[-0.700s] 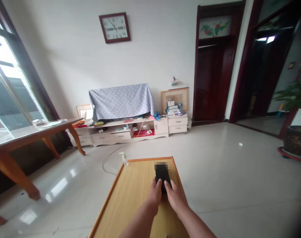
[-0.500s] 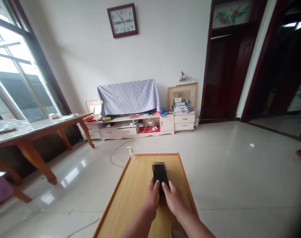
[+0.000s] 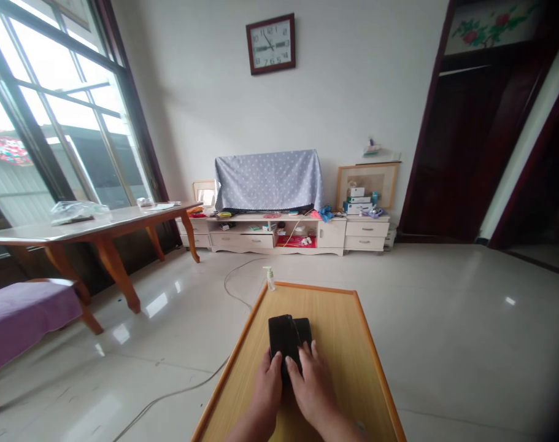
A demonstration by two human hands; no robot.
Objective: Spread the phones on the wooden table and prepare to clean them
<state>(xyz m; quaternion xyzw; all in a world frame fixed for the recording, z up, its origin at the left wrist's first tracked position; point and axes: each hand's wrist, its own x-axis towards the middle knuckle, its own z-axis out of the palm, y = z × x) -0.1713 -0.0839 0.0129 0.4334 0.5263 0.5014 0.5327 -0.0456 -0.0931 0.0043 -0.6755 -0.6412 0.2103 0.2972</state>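
While the left hand [image 3: 267, 383] grips a black flat slab [image 3: 281, 337] by its near left edge, thumb on top, the right hand [image 3: 313, 380] bends its fingers over a second dark piece [image 3: 304, 328] just behind and to the right, its thumb by the slab; whether those fingers grip firmly cannot be told. Both black pieces are above the middle of a wood-grained table [image 3: 339, 331] with a raised orange-brown edge; contact with its top is hidden. At its far left corner is a pump bottle [image 3: 270, 280], upright. A cable [image 3: 169, 396] trails across glossy pale floor tiles [image 3: 445, 331] on the left, near a purple-covered seat [image 3: 26, 319] and a longer table [image 3: 127, 213] bearing a clear plastic bag [image 3: 79, 210], beneath tall windows [image 3: 53, 104]. Along the far wall runs a white cabinet [image 3: 332, 236], topped by a dotted blue-grey cloth [image 3: 267, 181] and, to the right, stacked boxes [image 3: 358, 207] before a framed picture [image 3: 387, 178]. A square clock [image 3: 270, 44] hangs above; far right is a dark red door [image 3: 477, 153].
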